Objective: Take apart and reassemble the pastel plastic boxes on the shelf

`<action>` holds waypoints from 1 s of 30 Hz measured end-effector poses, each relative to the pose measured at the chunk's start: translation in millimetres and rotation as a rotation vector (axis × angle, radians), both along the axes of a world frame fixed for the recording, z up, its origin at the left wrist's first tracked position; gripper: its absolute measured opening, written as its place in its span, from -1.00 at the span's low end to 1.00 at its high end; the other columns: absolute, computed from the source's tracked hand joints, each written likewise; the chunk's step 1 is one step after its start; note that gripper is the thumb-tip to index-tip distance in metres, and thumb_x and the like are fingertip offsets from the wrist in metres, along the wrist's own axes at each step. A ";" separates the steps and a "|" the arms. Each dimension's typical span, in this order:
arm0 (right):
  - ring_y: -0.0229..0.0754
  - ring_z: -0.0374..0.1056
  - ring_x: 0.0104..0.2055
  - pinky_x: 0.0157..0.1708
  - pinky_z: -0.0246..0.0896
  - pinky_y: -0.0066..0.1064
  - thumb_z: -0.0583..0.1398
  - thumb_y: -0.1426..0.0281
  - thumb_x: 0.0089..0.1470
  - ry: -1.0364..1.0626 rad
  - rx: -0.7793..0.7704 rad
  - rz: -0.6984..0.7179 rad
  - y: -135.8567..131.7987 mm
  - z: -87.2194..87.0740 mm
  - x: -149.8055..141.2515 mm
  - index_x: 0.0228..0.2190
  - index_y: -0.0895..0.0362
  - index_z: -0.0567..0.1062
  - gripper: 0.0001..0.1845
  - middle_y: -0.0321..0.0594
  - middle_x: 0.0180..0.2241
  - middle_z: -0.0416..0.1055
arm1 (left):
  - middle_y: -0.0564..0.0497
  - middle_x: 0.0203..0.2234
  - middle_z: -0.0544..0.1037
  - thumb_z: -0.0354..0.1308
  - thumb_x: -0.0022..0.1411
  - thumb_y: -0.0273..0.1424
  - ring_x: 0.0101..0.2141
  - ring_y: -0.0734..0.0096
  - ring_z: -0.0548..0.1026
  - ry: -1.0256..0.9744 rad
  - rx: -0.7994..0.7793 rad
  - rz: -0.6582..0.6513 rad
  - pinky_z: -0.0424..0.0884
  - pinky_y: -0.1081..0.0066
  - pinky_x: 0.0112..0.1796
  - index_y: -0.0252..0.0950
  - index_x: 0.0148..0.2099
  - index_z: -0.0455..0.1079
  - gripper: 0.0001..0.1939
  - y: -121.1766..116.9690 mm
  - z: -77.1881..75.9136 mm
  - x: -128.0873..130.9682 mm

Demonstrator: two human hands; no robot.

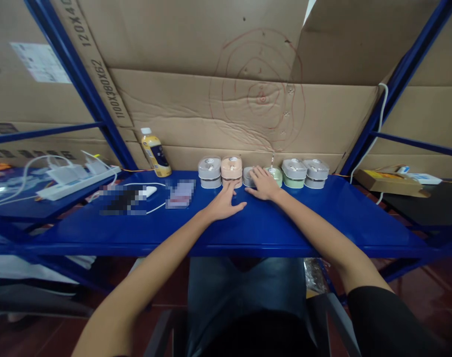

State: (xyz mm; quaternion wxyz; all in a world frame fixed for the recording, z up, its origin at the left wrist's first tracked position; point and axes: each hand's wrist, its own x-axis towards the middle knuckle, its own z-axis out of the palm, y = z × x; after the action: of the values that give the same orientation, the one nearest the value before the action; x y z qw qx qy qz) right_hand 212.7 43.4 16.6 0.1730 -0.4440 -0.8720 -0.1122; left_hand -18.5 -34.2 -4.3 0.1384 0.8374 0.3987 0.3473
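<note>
A row of small square plastic boxes with clear lids lines the back of the blue shelf. At its left end is a grey stack [210, 173], then a peach-coloured stack [231, 166]. My left hand [225, 202] is at the front of the peach stack, thumb stretched to the right and fingertips at the lower box. Lower single boxes, one grey [248, 174] and one green [275, 175], sit in the middle. Across them lies my right hand [263, 183], fingers spread, partly hiding both. Further right are a pale green stack [294, 173] and another grey stack [316, 173].
Left of the row stand a yellow drink bottle [156, 152] and a blurred phone-like item [180, 194]. A white power strip [77, 182] with cables lies further left. Cardboard [166, 109] walls the back, between blue metal posts [393, 89]. An open carton [391, 182] is at right.
</note>
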 end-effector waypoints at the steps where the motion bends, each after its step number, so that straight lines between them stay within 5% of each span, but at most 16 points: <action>1: 0.39 -0.01 0.52 0.45 -0.12 0.21 0.23 0.00 0.24 -0.005 -0.022 0.009 -2.7 -3.1 -3.6 0.36 0.31 0.26 -0.11 0.33 0.46 0.12 | -0.26 0.27 0.27 0.28 0.28 -0.10 0.01 0.09 0.55 -0.001 0.005 0.002 0.55 0.01 0.08 -0.21 0.47 0.04 -0.15 0.2 0.1 -0.3; 7: 0.31 0.39 0.21 0.34 0.08 0.21 0.18 -0.04 0.29 0.051 0.022 0.084 -48.5 11.9 5.3 0.04 0.16 0.55 -0.42 0.15 0.08 0.55 | -0.28 0.28 0.29 0.37 0.24 -0.06 0.11 -0.03 0.53 -0.042 0.054 -0.006 0.49 -0.06 0.17 -0.21 0.46 0.06 -0.09 3.4 0.0 -1.9; 13: 0.50 0.47 0.09 0.02 0.38 0.18 0.24 -0.31 0.07 0.112 -0.167 -0.307 -82.9 33.3 -9.5 0.11 0.27 0.47 -0.04 0.36 0.05 0.51 | -0.35 0.40 0.22 0.59 -0.10 0.09 0.36 -0.30 0.30 -0.012 0.010 -0.137 0.32 -0.19 0.31 -0.19 0.51 0.00 0.30 6.8 1.5 -6.1; 17: 0.30 0.50 0.13 0.07 0.41 -0.01 0.38 -0.09 0.03 0.095 -0.322 0.071 -80.4 33.5 -7.5 0.31 0.19 0.32 0.00 0.17 0.15 0.52 | -0.41 0.45 0.17 0.63 -0.17 0.06 0.42 -0.36 0.21 -0.016 -0.028 -0.178 0.19 -0.24 0.38 -0.23 0.57 -0.12 0.45 10.1 -1.0 -9.1; 20: 0.29 0.41 0.26 0.18 0.36 0.03 0.43 -0.04 -0.03 0.147 -0.368 0.275 -75.7 27.7 -1.4 0.43 0.15 0.18 0.16 0.15 0.29 0.41 | -0.42 0.45 0.20 0.62 -0.13 0.00 0.41 -0.34 0.24 -0.013 -0.070 -0.195 0.19 -0.24 0.37 -0.24 0.58 -0.15 0.45 10.1 -1.2 -9.9; 24: 0.31 0.42 0.22 0.17 0.37 0.11 0.48 -0.07 -0.11 0.170 -0.374 0.319 -72.9 25.5 6.0 0.39 0.14 0.26 0.18 0.16 0.24 0.44 | -0.38 0.39 0.32 0.61 -0.07 -0.03 0.36 -0.29 0.35 -0.017 -0.100 -0.199 0.27 -0.20 0.33 -0.24 0.56 -0.05 0.33 6.9 2.2 -8.1; 30: 0.11 0.51 0.07 0.09 0.43 -0.03 0.39 -0.02 0.08 0.409 -0.412 0.338 -64.9 41.2 50.9 0.23 0.07 0.43 -0.20 -0.05 0.07 0.57 | -0.29 0.31 0.39 0.59 -0.05 0.03 0.29 -0.24 0.40 0.022 -0.038 -0.169 0.29 -0.18 0.32 -0.22 0.50 0.16 0.19 2.4 4.4 -7.7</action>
State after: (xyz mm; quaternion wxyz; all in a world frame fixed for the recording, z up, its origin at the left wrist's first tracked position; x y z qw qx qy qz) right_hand 263.6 -21.6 57.8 0.2671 -0.3323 -0.8848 0.1881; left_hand -26.2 -31.8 0.1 0.1789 0.8690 0.3347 0.3174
